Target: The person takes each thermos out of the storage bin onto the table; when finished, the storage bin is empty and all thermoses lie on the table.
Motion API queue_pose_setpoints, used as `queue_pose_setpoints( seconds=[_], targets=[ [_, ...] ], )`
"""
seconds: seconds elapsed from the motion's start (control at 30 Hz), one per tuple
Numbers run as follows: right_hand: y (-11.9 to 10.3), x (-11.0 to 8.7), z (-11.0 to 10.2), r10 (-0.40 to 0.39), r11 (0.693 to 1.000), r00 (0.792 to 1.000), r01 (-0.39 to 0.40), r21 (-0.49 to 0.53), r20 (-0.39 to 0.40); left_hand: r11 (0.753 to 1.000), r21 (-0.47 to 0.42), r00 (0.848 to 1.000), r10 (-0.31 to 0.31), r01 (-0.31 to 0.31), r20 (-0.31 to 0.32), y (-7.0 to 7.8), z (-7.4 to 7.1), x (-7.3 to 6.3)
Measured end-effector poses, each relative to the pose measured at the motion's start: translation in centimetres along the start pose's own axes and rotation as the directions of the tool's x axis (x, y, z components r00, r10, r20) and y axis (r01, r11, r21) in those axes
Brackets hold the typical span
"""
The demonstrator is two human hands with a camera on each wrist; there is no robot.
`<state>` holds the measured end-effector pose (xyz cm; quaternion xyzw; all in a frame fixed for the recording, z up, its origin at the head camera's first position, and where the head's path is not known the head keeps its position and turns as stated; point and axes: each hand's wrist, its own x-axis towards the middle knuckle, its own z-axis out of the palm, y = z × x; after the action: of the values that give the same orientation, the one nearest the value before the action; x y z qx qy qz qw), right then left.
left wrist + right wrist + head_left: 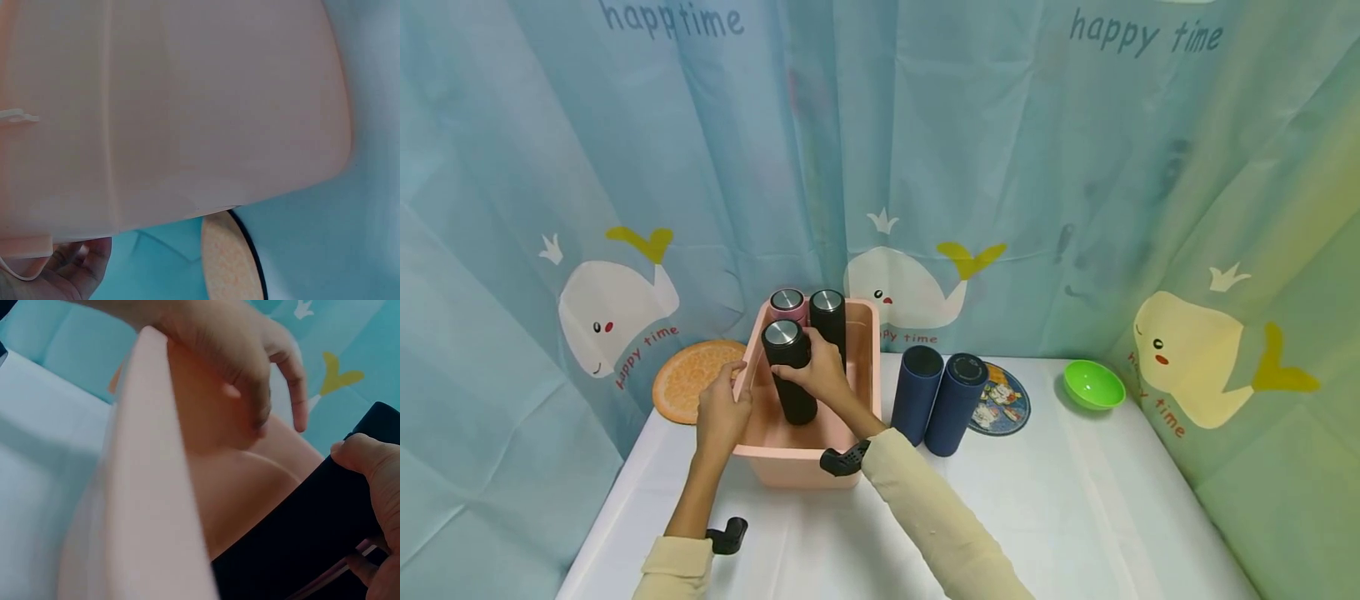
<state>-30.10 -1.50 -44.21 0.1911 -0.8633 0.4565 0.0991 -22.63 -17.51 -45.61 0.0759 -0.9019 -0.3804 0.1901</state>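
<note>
My right hand [823,371] grips a black thermos bottle [797,400] with a silver-topped lid near its upper end. The bottle stands slightly tilted inside a pink plastic bin [865,367]; the right wrist view shows my thumb along the dark bottle [294,531]. Behind it in the bin are a pink thermos bottle [787,304], partly hidden, and another black bottle [827,312]. At the bin's left rim, my left hand [724,412] holds the edge with curled fingers. The left wrist view shows that hand [78,269] low beside the bin's wall [206,112].
Two dark blue cylindrical bottles [917,396] stand right of the bin, before a round patterned mat [1003,404]. A bright green bowl [1093,385] sits farther right. An orange-slice mat [688,379] lies left of the bin. A whale-print curtain [970,167] hangs behind the white table [1075,517].
</note>
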Motion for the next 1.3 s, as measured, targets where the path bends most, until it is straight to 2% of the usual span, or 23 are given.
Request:
queue_pose_setpoints(
  seconds=[0.3, 0.6, 0.8, 1.03, 1.3],
  targets=[
    [-1.4, 0.4, -2.2, -0.028, 1.000, 0.999, 0.028, 0.013, -0.017, 0.999, 0.019, 0.999, -0.031, 0.030, 0.020, 0.0, 0.0, 0.2],
    [-3.2, 0.5, -4.8, -0.067, 0.997, 0.997, 0.069, 0.041, -0.045, 1.000, 0.011, 0.999, -0.027, 0.026, 0.024, 0.1, -0.1, 0.4],
    [-4.4, 0.2, -6.6, -0.115, 0.992, 0.989, 0.119, 0.045, -0.096, 0.999, 0.003, 0.999, -0.033, 0.033, 0.025, 0.1, -0.1, 0.2],
    [-6.1, -0.1, -9.1, -0.177, 0.970, 0.972, 0.199, 0.139, -0.157, 1.000, 0.000, 1.000, -0.016, 0.016, 0.016, 0.2, -0.1, 0.2],
    [-7.4, -0.6, -11.8, -0.185, 0.933, 0.964, 0.233, 0.274, -0.191, 1.000, 0.005, 1.000, -0.015, 0.015, 0.014, 0.0, 0.1, 0.3]
  ],
)
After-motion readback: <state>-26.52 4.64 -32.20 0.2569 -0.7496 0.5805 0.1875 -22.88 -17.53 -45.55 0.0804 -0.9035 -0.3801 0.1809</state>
